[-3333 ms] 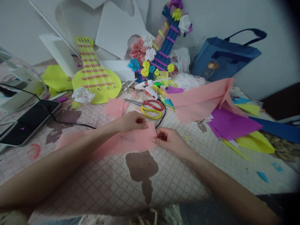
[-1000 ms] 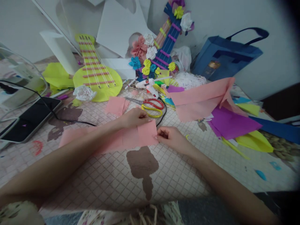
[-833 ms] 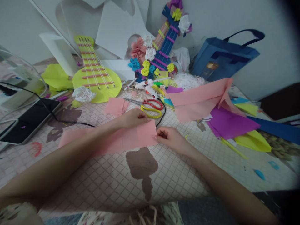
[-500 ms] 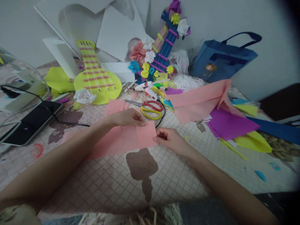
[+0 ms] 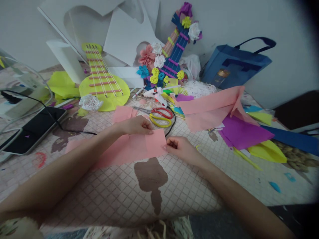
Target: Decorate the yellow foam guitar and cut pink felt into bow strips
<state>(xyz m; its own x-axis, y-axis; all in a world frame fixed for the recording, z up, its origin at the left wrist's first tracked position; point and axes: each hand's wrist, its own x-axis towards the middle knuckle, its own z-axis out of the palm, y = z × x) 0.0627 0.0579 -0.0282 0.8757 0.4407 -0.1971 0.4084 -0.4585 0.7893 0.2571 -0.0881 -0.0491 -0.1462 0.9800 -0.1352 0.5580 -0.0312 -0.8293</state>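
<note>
A strip of pink crepe paper [image 5: 124, 147] lies on the patterned tablecloth in front of me. Its right end is doubled over into a lighter square flap. At the flap's top edge, my left hand [image 5: 138, 125] pinches the paper with curled fingers. My right hand [image 5: 180, 147] has the strip's right edge between thumb and fingertips. My left forearm covers part of the strip's left end. Just beyond my left hand lie scissors with red and yellow handles [image 5: 161, 117] and a smaller stack of pink paper pieces [image 5: 122, 113].
A white glue gun [image 5: 157, 95] with a black cord lies behind the scissors. Farther back are a yellow paper guitar [image 5: 104, 87] and a blue flower-covered one [image 5: 178, 49]. A phone [image 5: 36, 129] lies left; pink and purple sheets [image 5: 245, 131] and a blue bag [image 5: 239, 64] are right.
A paler rectangle left of the flap has faded, leaving that stretch of paper more even. Both hands keep nearly the same grip and place; the view has shifted slightly.
</note>
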